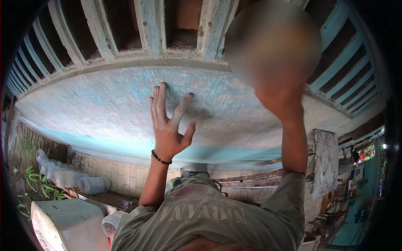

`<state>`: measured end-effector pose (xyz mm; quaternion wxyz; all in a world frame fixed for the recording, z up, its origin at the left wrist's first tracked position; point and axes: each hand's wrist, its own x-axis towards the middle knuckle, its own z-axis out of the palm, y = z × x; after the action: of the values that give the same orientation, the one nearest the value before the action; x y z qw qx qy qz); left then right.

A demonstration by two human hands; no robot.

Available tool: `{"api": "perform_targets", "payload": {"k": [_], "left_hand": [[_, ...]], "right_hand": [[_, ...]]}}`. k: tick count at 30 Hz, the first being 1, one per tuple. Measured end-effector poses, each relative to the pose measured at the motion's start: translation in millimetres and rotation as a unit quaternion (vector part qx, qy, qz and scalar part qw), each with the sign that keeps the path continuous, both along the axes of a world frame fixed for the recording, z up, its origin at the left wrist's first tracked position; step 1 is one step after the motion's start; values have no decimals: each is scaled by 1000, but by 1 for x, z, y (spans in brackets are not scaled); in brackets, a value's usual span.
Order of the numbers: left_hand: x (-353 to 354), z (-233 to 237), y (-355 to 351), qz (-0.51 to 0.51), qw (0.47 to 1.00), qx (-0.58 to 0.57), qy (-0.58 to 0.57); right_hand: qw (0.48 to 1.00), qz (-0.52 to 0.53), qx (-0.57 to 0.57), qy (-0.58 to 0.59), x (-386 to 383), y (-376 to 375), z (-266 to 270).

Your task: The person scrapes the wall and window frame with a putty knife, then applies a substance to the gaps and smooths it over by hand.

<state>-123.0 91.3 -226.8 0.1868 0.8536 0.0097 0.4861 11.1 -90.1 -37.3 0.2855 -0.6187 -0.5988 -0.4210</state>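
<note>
A person's left hand [167,129] lies flat against a worn, blue-painted surface [104,108]. Its fingers are spread wide and the thumb is angled out toward the right forearm [293,138]. A bracelet of dark beads [160,158] circles the left wrist. The right arm reaches up to the same surface, well apart from the left hand. The right hand itself is lost behind a blurred patch, so its grip cannot be told.

The upper edge of the painted surface runs a short way beyond the left fingertips, where a row of chipped, pale blue slats [150,25] begins with dark gaps between them. Bare paint stretches wide to the left of the left hand and fills the span between the two arms, with nothing lying on it. Below the left wrist the surface ends in a brighter blue band, and under that sits a tiled wall [121,171].

The person's grey printed shirt [209,217] fills the space below both arms. Clear plastic jars [63,175] are stacked down and to the left of the left hand, and a white container [67,226] sits below them. A weathered board [325,163] stands just right of the right forearm.
</note>
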Motion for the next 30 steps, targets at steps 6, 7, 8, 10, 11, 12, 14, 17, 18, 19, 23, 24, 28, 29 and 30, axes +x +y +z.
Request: {"api": "perform_targets", "payload": {"k": [6,7,8,10,11,12,14,17,18,19,23,24,28,29,30], "left_hand": [[0,-3,3,-4,1000,-2,5],[0,-2,3,-3,1000,-3,6],[-1,-1,3,-4,1000,-5,10],[-2,-1,3,-9,1000,-6,12],[-1,-3,4,-11,1000,-6,7],[-1,-4,5,-12,1000,-8,4],[-1,-2,4,-10,1000,-10,5],[-2,-3,2,-9,1000,-12,8],[-1,-2,3,-7,1000,-12,4],[1,-2,4,-9,1000,-10,3],[2,-4,3,-3,1000,-16,-7],[2,-4,2,-2,1000,-17,-10],[4,-4,1,-3,1000,-20,-10],[4,-4,1,-2,1000,-15,-5],[3,-4,0,-2,1000,-10,2]], "right_hand": [[999,10,3,-41,7,-2,0],[997,-5,0,-71,7,0,0],[1000,-6,-4,-29,5,6,-7],[1000,2,-10,-11,4,0,-5],[1000,9,-13,-7,5,0,-1],[999,42,21,19,7,4,-3],[999,43,18,5,10,8,-2],[1000,2,4,5,1,4,-5],[999,32,19,39,1,1,-2],[995,63,33,71,1,0,2],[999,-19,-23,18,6,-2,-6],[998,-33,-19,50,0,-5,-5],[999,10,8,42,-4,-11,5],[1000,-12,-14,11,2,-9,1],[999,-35,-36,-18,4,-9,-2]]}}
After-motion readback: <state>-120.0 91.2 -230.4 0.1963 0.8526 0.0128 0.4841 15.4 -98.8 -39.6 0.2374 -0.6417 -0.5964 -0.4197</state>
